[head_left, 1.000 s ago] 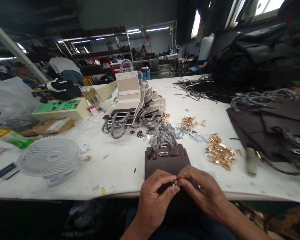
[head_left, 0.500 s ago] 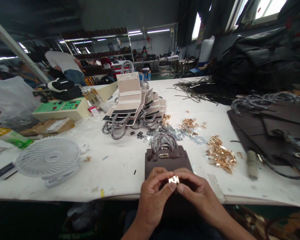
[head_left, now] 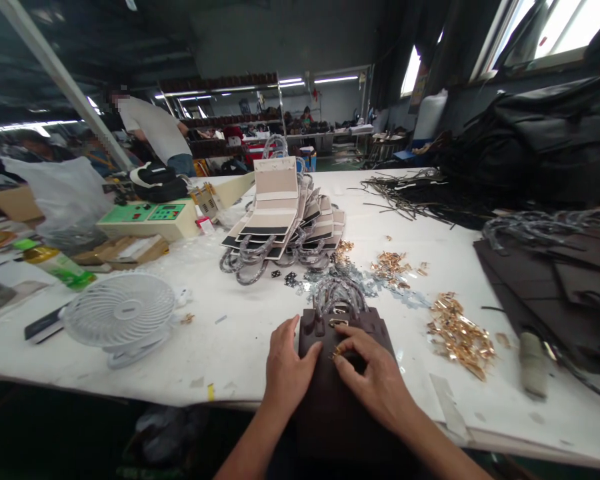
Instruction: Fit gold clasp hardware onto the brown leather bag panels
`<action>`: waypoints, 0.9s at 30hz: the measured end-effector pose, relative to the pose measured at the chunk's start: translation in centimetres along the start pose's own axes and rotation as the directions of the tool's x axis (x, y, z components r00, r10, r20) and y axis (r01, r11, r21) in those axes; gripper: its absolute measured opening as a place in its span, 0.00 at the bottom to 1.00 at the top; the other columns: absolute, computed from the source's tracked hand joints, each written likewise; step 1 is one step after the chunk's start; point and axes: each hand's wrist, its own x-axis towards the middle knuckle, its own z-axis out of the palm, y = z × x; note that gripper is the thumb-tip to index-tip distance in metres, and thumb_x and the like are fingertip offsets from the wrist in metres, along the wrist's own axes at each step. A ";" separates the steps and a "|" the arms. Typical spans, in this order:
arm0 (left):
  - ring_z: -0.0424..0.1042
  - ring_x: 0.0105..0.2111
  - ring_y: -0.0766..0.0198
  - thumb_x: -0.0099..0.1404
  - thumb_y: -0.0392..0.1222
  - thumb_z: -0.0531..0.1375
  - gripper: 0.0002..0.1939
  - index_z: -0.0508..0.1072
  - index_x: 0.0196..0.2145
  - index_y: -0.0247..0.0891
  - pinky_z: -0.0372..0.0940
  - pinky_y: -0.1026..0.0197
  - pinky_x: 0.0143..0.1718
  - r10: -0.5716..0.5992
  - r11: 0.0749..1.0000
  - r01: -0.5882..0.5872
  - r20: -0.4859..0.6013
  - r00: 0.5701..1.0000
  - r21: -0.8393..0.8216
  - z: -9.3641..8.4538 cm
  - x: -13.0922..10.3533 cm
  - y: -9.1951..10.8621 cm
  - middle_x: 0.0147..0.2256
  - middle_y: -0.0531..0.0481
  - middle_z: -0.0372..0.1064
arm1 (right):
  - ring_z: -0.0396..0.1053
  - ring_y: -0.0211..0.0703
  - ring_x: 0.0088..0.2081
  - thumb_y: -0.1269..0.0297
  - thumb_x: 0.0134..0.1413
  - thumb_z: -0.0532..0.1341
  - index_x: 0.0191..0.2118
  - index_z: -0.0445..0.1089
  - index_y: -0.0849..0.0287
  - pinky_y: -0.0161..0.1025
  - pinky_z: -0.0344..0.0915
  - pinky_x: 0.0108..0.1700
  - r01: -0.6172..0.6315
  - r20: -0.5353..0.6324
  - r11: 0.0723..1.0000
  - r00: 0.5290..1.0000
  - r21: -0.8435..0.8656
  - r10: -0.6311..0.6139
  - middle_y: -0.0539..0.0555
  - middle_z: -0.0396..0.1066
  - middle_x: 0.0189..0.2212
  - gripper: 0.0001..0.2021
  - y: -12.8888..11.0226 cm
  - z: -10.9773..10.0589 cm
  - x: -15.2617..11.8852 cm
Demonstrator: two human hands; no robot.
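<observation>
A dark brown handbag [head_left: 347, 413] with plastic-wrapped handles [head_left: 337, 293] leans at the table's front edge, its front flap toward me. A gold clasp plate [head_left: 338, 323] is on its upper front. My left hand [head_left: 287, 367] lies along the bag's left edge, fingers stretched out and thumb against the front. Between thumb and forefinger, my right hand [head_left: 373, 377] pinches a small gold metal fitting [head_left: 337, 353] just below the clasp plate, over the bag's front. Whether the fitting touches the bag I cannot tell.
Gold fittings [head_left: 460, 333] lie piled to the right, near a grey-green roll [head_left: 533, 365] and flat brown bag pieces [head_left: 525, 280]. Beige bag panels [head_left: 275, 200] are stacked behind. A white fan [head_left: 123, 310] and a green-topped machine [head_left: 150, 217] stand left.
My hands have parted; both held the gold fitting between them before. The left has moved onto the bag's edge, and the right now holds the fitting alone. The view has shifted slightly.
</observation>
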 end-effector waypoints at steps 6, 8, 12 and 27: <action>0.71 0.52 0.47 0.61 0.44 0.66 0.31 0.69 0.61 0.38 0.64 0.45 0.56 -0.057 0.998 0.057 0.087 0.995 0.003 0.0 0.3 0.3 0.50 0.40 0.73 | 0.64 0.60 0.62 0.68 0.56 0.63 0.42 0.74 0.55 0.59 0.61 0.60 0.269 -0.085 0.921 0.949 -0.280 -0.303 0.60 0.73 0.56 0.07 1.9 0.8 1.6; 0.70 0.54 0.48 0.60 0.42 0.66 0.33 0.67 0.62 0.39 0.62 0.46 0.58 -0.060 0.997 0.062 0.048 0.997 -0.051 0.1 0.2 0.9 0.54 0.41 0.71 | 0.70 0.57 0.56 0.68 0.57 0.63 0.41 0.73 0.55 0.56 0.64 0.56 0.271 -0.098 0.918 0.946 -0.290 -0.310 0.60 0.74 0.52 0.07 2.3 0.7 2.2; 0.74 0.50 0.52 0.58 0.41 0.68 0.44 0.57 0.68 0.41 0.64 0.50 0.56 -0.224 0.891 0.248 0.108 0.969 -0.380 -0.2 0.3 2.3 0.51 0.44 0.74 | 0.72 0.49 0.44 0.66 0.60 0.61 0.39 0.71 0.55 0.47 0.67 0.47 0.257 -0.159 0.959 0.949 -0.119 -0.274 0.57 0.74 0.41 0.03 1.9 0.4 2.7; 0.79 0.41 0.54 0.60 0.41 0.70 0.20 0.76 0.49 0.35 0.68 0.53 0.50 -0.154 0.263 0.683 0.670 0.726 -0.681 -0.1 0.3 5.1 0.43 0.42 0.80 | 0.71 0.43 0.31 0.64 0.58 0.61 0.37 0.76 0.54 0.37 0.65 0.35 0.064 0.328 0.964 0.945 -0.259 0.025 0.51 0.76 0.31 0.05 -0.3 -9.3 2.9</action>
